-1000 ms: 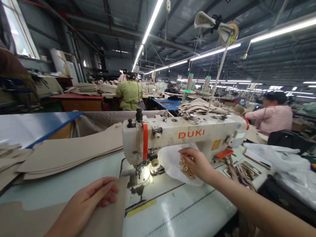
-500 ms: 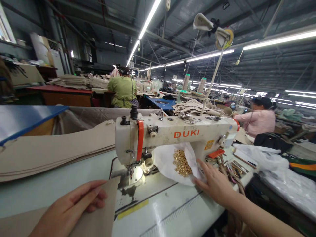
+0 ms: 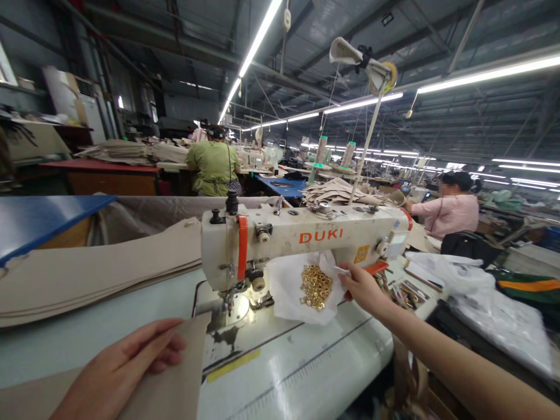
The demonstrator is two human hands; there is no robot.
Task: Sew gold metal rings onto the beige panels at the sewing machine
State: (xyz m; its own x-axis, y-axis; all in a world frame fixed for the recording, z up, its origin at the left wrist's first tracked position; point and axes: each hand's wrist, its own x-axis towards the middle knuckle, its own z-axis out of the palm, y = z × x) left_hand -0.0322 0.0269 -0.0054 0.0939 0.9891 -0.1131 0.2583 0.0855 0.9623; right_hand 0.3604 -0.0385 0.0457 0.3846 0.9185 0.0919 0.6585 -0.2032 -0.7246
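Note:
My left hand (image 3: 126, 361) is at the lower left, its fingers curled in and its thumb against them. It closes over the edge of a beige fabric panel (image 3: 186, 373); just what lies between the fingers is partly hidden. My right hand (image 3: 361, 286) pinches the right edge of a white plastic bag (image 3: 286, 291), spread out beneath the sewing machine's arm. On the bag lies a heap of small gold-coloured metal rings (image 3: 315, 287). The white sewing machine (image 3: 280, 239) stands ahead, its lamp lighting the needle plate (image 3: 236, 309) a little beyond the panel's corner.
Stacked beige panels (image 3: 109, 268) lie on the left. A tray of small tools (image 3: 411, 291) sits right of the machine, near clear plastic bags (image 3: 494, 315). Thread cones (image 3: 321, 151) stand behind. Co-workers in green (image 3: 213, 160) and pink (image 3: 455, 210) sit farther back.
My right hand has gone from spread fingers beside the bag to pinching its edge, and the bag's right side is pulled outward, exposing the rings more. My left hand stays in place.

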